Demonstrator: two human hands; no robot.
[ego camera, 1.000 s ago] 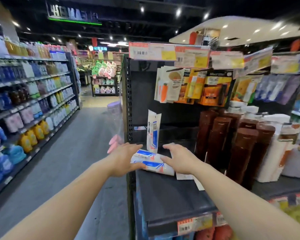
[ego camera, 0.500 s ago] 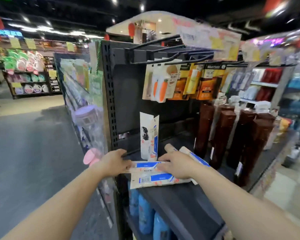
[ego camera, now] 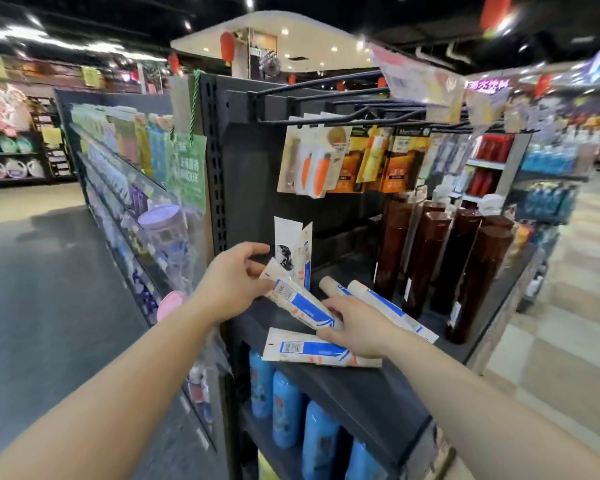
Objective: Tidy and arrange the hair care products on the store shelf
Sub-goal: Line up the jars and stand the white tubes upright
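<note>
Several white-and-blue tubes lie on the dark shelf. My left hand grips the flat end of one raised tube, lifted at a slant above the shelf. My right hand holds the same tube's lower end, fingers curled over it. Beneath it another tube lies flat near the shelf's front edge. Two more tubes lie behind my right hand, partly hidden by it. One tube stands upright against the back panel.
Tall brown bottles stand in rows at the shelf's right. Carded packs hang from hooks above. Blue bottles fill the shelf below. An aisle of goods runs off to the left over grey floor.
My view has swung right around the shelf end. Both hands pressed on the flat tubes before; now they have lifted one tube off the pile at a slant.
</note>
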